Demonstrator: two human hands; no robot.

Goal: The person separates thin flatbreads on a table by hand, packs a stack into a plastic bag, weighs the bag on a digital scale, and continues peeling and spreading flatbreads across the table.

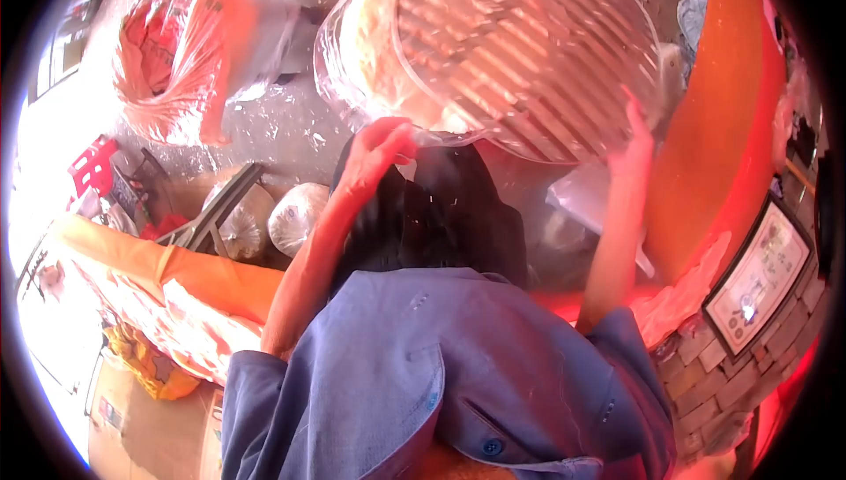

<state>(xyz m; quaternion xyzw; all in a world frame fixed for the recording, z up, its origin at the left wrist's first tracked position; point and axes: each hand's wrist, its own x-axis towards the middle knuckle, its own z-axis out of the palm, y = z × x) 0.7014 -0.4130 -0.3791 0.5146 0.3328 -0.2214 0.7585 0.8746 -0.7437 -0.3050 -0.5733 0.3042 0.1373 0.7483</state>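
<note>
A wide, round slatted rack [538, 48] lies at the top centre, its slats smeared. It overlaps a round tub lined with clear plastic [333, 61], which holds something pale orange. My left hand [381, 152] is closed at the near edge of the tub, its curled fingers on the clear plastic. On the other side, my right hand [633, 147] is at the rack's right rim, with one finger stretched along it and the others curled in and partly hidden. My dark-trousered knees [454, 189] are just below the tub.
A red-and-clear plastic bag [189, 57] stands open at upper left. Tied clear bags [300, 215] and a dark bar [231, 196] lie left of my legs. An orange padded edge [714, 145] curves along the right, beyond which is a framed picture [760, 275]. A white plastic bag [582, 189] lies near my right forearm.
</note>
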